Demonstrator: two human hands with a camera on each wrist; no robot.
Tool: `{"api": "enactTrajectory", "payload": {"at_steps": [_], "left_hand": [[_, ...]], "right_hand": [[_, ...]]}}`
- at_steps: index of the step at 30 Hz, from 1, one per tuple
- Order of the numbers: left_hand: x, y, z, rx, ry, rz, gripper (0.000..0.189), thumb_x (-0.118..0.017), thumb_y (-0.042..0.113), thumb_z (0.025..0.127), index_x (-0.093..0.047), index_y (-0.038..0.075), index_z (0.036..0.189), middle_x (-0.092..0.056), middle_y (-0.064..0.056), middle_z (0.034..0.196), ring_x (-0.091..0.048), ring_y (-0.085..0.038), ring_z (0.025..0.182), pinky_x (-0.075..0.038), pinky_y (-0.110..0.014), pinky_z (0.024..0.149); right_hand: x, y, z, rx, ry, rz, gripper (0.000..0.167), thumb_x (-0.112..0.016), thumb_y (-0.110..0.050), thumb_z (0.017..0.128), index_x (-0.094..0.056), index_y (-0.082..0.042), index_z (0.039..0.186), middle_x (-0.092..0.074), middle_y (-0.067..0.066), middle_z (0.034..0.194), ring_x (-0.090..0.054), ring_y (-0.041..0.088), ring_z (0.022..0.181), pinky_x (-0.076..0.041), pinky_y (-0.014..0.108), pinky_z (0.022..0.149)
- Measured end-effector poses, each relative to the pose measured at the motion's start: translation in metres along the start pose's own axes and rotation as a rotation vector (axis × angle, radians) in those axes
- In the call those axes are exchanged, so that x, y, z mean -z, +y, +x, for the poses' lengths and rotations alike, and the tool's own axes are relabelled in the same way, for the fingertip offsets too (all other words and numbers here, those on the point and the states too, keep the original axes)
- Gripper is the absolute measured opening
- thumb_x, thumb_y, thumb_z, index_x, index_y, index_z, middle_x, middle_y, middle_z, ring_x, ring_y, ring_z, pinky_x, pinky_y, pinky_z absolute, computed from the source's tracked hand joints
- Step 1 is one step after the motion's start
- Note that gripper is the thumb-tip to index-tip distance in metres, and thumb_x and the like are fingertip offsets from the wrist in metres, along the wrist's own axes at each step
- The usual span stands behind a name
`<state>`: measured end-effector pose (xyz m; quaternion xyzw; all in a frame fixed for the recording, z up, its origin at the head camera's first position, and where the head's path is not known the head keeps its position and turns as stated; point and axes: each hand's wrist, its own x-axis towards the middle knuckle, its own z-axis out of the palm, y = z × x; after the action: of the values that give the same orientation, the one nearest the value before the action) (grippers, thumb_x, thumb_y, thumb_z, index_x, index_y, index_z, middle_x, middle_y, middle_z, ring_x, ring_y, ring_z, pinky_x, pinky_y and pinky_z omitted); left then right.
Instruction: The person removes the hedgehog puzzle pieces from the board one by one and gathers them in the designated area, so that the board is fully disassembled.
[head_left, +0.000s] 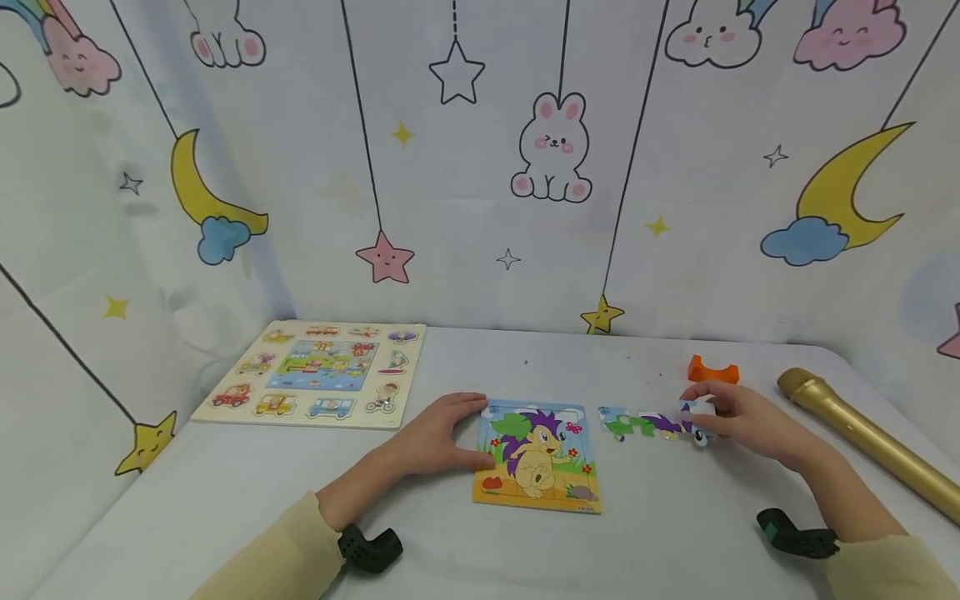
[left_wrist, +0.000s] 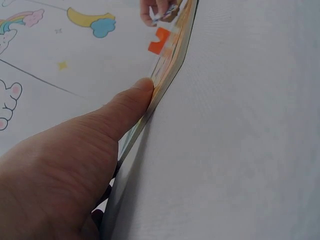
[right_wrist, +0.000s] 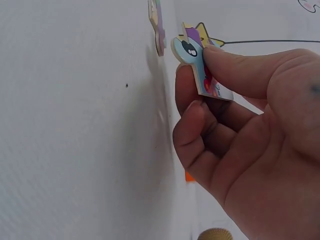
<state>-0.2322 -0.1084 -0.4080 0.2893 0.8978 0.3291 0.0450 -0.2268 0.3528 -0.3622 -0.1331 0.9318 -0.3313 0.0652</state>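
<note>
My left hand lies at the left side of a square hedgehog picture board. Its thumb touches the board's edge, and its fingers reach the upper left corner. In the left wrist view the thumb presses along the edge of the board; the other fingers are mostly hidden. Thumb and fingers of my right hand pinch a light blue puzzle piece with a printed eye and some purple and red. Beside the held piece, a short row of puzzle pieces runs left toward the board.
A cream board with vehicle pictures lies at the back left. Behind my right hand stands an orange notched block. A gold microphone lies at the right. Cartoon-printed white cloth hangs behind the white table.
</note>
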Motion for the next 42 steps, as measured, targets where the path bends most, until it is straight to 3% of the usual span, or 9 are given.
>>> {"api": "enactTrajectory", "payload": {"at_steps": [10, 18, 23, 31, 42], "left_hand": [[0.0, 0.001, -0.001, 0.011, -0.002, -0.004, 0.087, -0.081, 0.051, 0.081, -0.049, 0.007, 0.149, -0.042, -0.007, 0.155, -0.033, -0.029, 0.145, -0.03, -0.048, 0.117], [0.0, 0.0, 0.0, 0.006, -0.007, 0.005, 0.087, -0.081, 0.051, 0.081, -0.049, 0.007, 0.149, -0.042, -0.007, 0.156, -0.033, -0.03, 0.145, -0.03, -0.048, 0.117], [0.0, -0.001, 0.0, 0.005, -0.003, 0.011, 0.087, -0.081, 0.052, 0.081, -0.049, 0.007, 0.149, -0.042, -0.006, 0.156, -0.033, -0.029, 0.145, -0.03, -0.048, 0.117], [0.0, -0.001, 0.0, -0.005, 0.002, 0.006, 0.087, -0.082, 0.051, 0.081, -0.05, 0.006, 0.149, -0.043, -0.007, 0.155, -0.034, -0.03, 0.145, -0.03, -0.048, 0.117], [0.0, -0.001, 0.0, 0.002, 0.001, 0.011, 0.087, -0.081, 0.051, 0.081, -0.05, 0.007, 0.149, -0.042, -0.007, 0.155, -0.033, -0.03, 0.145, -0.03, -0.048, 0.117]], "right_hand": [[-0.004, 0.009, 0.003, -0.011, -0.032, -0.015, 0.033, -0.069, -0.017, 0.097, -0.063, -0.003, 0.126, -0.047, 0.005, 0.084, -0.045, 0.022, 0.082, -0.039, 0.028, 0.059], [-0.004, 0.012, 0.003, -0.022, -0.033, -0.077, 0.035, -0.069, -0.018, 0.096, -0.065, -0.001, 0.127, -0.056, 0.007, 0.103, -0.048, 0.023, 0.089, -0.045, 0.027, 0.065], [-0.004, 0.009, 0.003, -0.029, -0.038, -0.08, 0.037, -0.071, -0.019, 0.095, -0.066, 0.0, 0.127, -0.054, 0.006, 0.094, -0.047, 0.023, 0.085, -0.042, 0.028, 0.061], [-0.003, 0.009, 0.001, -0.021, -0.031, -0.088, 0.035, -0.072, -0.019, 0.095, -0.067, -0.002, 0.125, -0.062, 0.01, 0.11, -0.054, 0.025, 0.093, -0.051, 0.033, 0.072], [-0.004, 0.006, 0.001, -0.052, -0.005, -0.11, 0.032, -0.074, -0.02, 0.092, -0.069, -0.003, 0.119, -0.062, 0.01, 0.107, -0.054, 0.027, 0.092, -0.051, 0.036, 0.074]]}}
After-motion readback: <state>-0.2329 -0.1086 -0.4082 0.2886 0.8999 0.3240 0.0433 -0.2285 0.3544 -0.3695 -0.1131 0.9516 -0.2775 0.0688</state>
